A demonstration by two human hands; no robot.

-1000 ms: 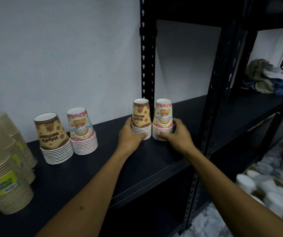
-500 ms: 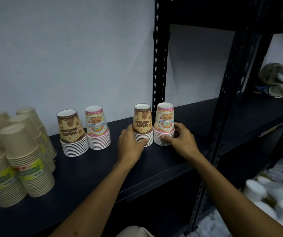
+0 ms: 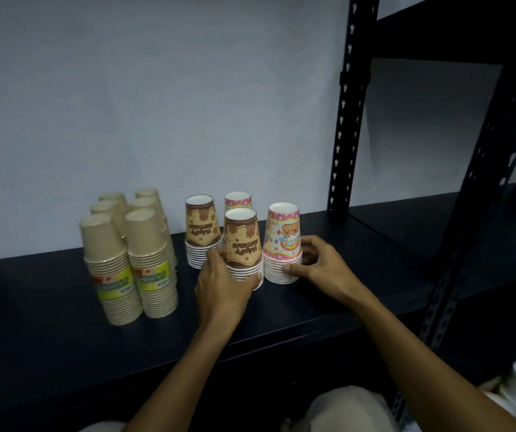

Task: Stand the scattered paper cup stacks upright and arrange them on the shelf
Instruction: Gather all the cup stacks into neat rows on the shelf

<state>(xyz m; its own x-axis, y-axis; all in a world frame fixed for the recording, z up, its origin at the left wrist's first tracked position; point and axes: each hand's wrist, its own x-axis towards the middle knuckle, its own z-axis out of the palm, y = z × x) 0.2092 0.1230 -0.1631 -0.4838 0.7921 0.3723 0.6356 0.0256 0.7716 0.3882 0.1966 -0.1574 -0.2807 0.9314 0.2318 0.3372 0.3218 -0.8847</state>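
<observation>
Cup stacks (image 3: pixel 244 244) side by side on shelf (image 3: pixel 328 304)

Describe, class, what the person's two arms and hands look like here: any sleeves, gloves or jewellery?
Both forearms are bare up to the frame edge, with no sleeves showing. The left hand and right hand wear no gloves, and no rings, watch or bracelet are visible.

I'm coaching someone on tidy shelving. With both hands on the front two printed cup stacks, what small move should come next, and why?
Probably let go. The left hand grips the front brown stack and the right hand holds the front pink stack. Both stand upright on the shelf, side by side, just in front of the rear brown stack and rear pink stack.
</observation>
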